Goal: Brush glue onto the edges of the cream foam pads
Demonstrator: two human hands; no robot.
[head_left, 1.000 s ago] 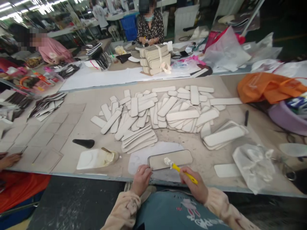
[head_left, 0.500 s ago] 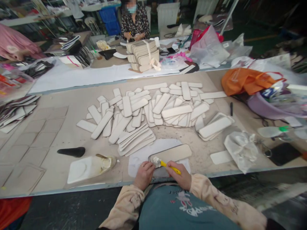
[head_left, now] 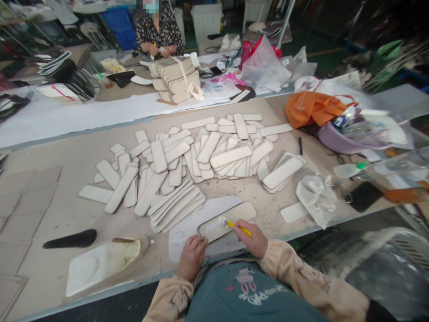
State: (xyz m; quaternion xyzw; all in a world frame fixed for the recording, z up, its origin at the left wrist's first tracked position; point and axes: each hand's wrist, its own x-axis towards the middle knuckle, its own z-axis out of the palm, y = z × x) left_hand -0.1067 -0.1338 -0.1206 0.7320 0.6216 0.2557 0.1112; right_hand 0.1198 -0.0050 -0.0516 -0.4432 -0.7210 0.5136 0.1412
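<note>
Head view: yellow brush [head_left: 231, 223] sits in right grip [head_left: 252, 238], over beige panel [head_left: 244, 212].

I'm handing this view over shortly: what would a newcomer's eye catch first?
Probably the wide heap of cream, round-cornered flat strips across the beige-topped table. Then the bright orange fabric bag at the right, by the lilac plastic basin. Nearest, the right hand holds a yellow-handled brush at a beige flat strip.

Container [head_left: 100, 264] left of panel [head_left: 243, 213].
</note>
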